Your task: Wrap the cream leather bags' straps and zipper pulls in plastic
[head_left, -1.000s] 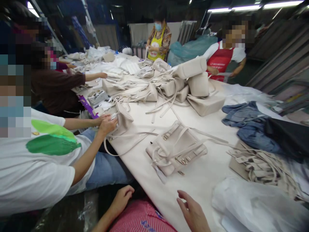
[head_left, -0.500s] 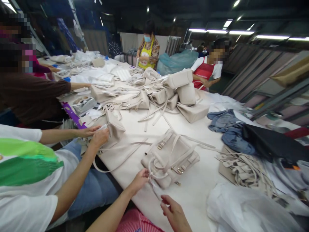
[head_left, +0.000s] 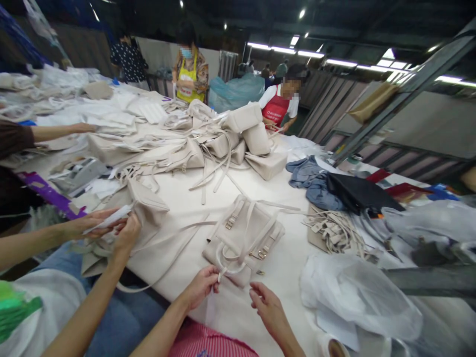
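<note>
A cream handbag with gold buckles lies flat on the white table in front of me. My left hand is pinched on the bag's looped handle at its near edge. My right hand hovers just right of that handle with fingers curled and apart, nothing clearly in it. A long cream strap trails left from the bag.
A person at my left works on another cream bag. A heap of cream bags fills the table's middle. Loose straps, a clear plastic bag, blue cloth and black fabric lie right. Other people stand at the far end.
My hands came up from my lap to the bag; the left took hold of its handle and the right moved close. The view swung right.
</note>
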### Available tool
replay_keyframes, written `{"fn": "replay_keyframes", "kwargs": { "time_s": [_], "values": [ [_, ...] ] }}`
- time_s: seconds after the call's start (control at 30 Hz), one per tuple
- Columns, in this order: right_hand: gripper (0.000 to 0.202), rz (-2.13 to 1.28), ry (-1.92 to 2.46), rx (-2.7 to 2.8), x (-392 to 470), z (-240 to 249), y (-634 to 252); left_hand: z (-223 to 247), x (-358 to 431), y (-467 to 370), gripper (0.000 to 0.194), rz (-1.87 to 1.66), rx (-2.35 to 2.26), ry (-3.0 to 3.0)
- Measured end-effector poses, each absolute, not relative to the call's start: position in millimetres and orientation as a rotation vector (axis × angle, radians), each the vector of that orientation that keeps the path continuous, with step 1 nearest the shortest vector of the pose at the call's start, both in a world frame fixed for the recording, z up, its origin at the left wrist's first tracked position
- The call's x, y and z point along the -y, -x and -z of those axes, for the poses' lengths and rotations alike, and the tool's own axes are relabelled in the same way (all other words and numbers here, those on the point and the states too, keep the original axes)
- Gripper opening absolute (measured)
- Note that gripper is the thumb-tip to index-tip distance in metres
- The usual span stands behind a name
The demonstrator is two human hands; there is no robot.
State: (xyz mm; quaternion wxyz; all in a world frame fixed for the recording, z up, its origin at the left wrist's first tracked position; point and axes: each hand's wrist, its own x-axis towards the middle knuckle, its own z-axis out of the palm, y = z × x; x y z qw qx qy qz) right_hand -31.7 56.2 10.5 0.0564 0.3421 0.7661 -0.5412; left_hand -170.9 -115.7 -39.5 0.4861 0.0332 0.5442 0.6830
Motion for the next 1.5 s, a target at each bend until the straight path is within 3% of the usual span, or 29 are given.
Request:
{"fn": "replay_keyframes", "kwargs": {
  "time_s": [0.23, 0.43, 0.6, 0.7, 0.83, 1.0, 1.23, 1.5],
  "values": [
    [0.043, 1.585, -0.959, -2.415, -60, 2, 34, 47, 116, 171, 0.016, -1.567, -1.619, -0.164],
    [0.032, 1.246, -0.694, -2.821, -87, 13, 45, 60, 115, 162, 0.025, -1.602, -1.875, -0.064],
    [0.032, 0.572, -0.153, -3.101, -107, -9, 84, 46, 118, 152, 0.031, -1.596, -1.977, -0.059],
    [0.016, 0.410, 0.206, -3.067, -112, -16, 110, 18, 119, 152, 0.028, -1.590, -2.018, -0.090],
    [0.023, 0.532, 0.353, -3.003, -106, -10, 124, -39, 111, 174, 0.022, -1.444, -2.260, -0.319],
    [0.032, 0.756, 0.124, -3.038, -94, -24, 125, -122, 85, 218, 0.016, -0.999, -2.634, -0.788],
    [0.041, 2.025, -0.489, -2.424, -84, -75, 108, -226, 14, 241, 0.015, -0.759, -2.659, -1.486],
    [0.042, 2.286, -0.858, -2.241, -75, -97, 86, -247, -55, 202, 0.018, -0.705, -2.487, -1.756]
  ]
}}
